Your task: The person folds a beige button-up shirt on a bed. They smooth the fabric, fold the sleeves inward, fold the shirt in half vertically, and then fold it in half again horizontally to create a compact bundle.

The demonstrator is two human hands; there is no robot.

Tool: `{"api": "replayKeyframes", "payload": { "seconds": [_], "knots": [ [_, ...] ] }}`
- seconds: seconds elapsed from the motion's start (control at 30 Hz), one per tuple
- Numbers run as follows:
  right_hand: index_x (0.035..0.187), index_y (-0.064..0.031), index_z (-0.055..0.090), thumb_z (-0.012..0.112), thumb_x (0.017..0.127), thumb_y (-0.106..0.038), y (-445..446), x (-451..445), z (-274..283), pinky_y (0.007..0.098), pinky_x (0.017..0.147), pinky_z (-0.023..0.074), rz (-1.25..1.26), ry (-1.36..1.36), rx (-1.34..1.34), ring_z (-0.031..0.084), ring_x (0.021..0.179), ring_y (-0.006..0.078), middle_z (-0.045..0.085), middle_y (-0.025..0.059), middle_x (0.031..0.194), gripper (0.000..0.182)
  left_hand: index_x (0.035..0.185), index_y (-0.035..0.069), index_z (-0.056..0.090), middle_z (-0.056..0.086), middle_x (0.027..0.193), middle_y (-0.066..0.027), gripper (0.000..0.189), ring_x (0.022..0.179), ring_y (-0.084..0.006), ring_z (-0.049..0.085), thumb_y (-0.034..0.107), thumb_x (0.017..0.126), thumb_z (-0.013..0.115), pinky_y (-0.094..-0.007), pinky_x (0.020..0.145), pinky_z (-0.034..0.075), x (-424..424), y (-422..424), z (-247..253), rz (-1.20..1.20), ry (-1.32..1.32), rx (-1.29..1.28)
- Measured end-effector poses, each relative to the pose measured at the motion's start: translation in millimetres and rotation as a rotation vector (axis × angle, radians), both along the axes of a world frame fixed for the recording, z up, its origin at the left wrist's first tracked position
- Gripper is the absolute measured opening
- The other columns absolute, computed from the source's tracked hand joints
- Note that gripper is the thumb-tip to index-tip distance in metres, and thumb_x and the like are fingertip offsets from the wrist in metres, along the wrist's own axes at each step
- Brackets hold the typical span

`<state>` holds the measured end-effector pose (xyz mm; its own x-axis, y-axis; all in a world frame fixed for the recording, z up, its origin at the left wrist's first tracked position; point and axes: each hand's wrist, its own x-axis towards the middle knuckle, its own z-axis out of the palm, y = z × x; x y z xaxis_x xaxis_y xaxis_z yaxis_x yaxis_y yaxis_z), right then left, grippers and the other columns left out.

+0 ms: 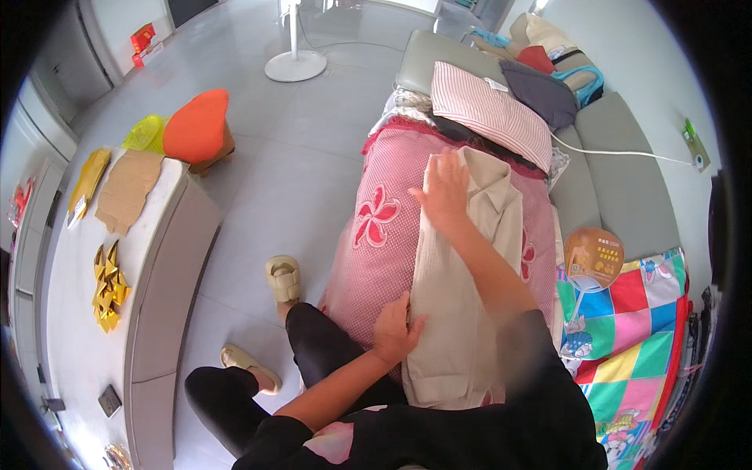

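A beige collared shirt (446, 282), folded lengthwise into a long narrow shape, lies on a pink patterned cover (376, 270) over the sofa in front of me. Its collar is at the far end. My right hand (447, 194) rests flat, fingers spread, on the shirt's upper left part beside the collar. My left hand (395, 332) is at the shirt's lower left edge with its fingers apart. Neither hand grips the cloth. Beyond the collar lies a striped pillow (490, 111).
A dark grey cushion (539, 94) and piled clothes (546, 44) lie at the sofa's far end. A round hand fan (593, 255) lies on a colourful checked cloth (634, 335) at right. At left are a long white-topped table (76, 329) and an orange chair (197, 129).
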<state>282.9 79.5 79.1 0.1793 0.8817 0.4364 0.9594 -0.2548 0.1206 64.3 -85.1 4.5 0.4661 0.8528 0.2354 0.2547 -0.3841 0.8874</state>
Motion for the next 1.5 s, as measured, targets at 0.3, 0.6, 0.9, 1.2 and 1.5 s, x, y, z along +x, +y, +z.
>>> {"api": "replayKeyframes", "payload": {
  "seconds": [0.3, 0.6, 0.9, 1.2, 1.5],
  "knots": [
    [0.139, 0.0038, 0.03, 0.056, 0.084, -0.05, -16, 18, -56, 0.0545, 0.108, 0.0183, -0.13, 0.342, -0.197, 0.02, 0.138, 0.038, 0.025, 0.0248, 0.147, 0.081, 0.12, -0.006, 0.049, 0.055, 0.112, -0.0218, 0.057, 0.101, -0.038, 0.053, 0.021, 0.075, 0.071, -0.043, 0.088, 0.043, -5, -1, 2, -0.157, 0.129, 0.159],
    [0.125, 0.005, 0.05, 0.059, 0.084, -0.04, -118, 84, -28, 0.0496, 0.106, 0.0266, -0.448, 0.261, 0.209, 0.034, 0.131, 0.041, 0.04, 0.0286, 0.137, 0.062, 0.121, -0.001, 0.052, 0.039, 0.14, -0.0207, 0.057, 0.134, -0.0341, 0.033, 0.038, 0.081, 0.063, -0.0529, 0.106, 0.024, -23, -32, 28, -0.574, 0.155, 0.606],
    [0.094, 0.0048, 0.066, 0.066, 0.076, -0.038, -125, 230, -27, 0.0427, 0.079, 0.0489, -0.586, 0.855, 0.174, 0.064, 0.09, 0.0355, 0.066, 0.023, 0.097, 0.046, 0.128, 0.001, 0.051, 0.037, 0.144, -0.0156, 0.062, 0.139, -0.0288, 0.024, 0.047, 0.086, 0.055, -0.0544, 0.109, 0.016, -18, -31, 22, -0.702, 0.35, 0.41],
    [0.086, 0.0026, 0.068, 0.064, 0.072, -0.026, -76, 244, -60, 0.0449, 0.075, 0.0496, -0.625, 0.466, 0.241, 0.065, 0.084, 0.0375, 0.066, 0.0232, 0.089, 0.032, 0.133, 0.0, 0.045, 0.031, 0.147, -0.0169, 0.063, 0.141, -0.0296, 0.019, 0.043, 0.088, 0.053, -0.0559, 0.11, 0.011, -20, -28, 15, -0.733, 0.355, 0.315],
    [0.088, 0.0029, 0.067, 0.062, 0.072, -0.023, -78, 222, -37, 0.0427, 0.073, 0.0487, -0.564, 0.604, 0.375, 0.064, 0.082, 0.0367, 0.066, 0.0234, 0.087, 0.031, 0.132, -0.001, 0.044, 0.032, 0.146, -0.018, 0.062, 0.14, -0.0305, 0.021, 0.042, 0.088, 0.054, -0.0569, 0.109, 0.012, -14, -26, 18, -0.735, 0.333, 0.293]
  ]
}}
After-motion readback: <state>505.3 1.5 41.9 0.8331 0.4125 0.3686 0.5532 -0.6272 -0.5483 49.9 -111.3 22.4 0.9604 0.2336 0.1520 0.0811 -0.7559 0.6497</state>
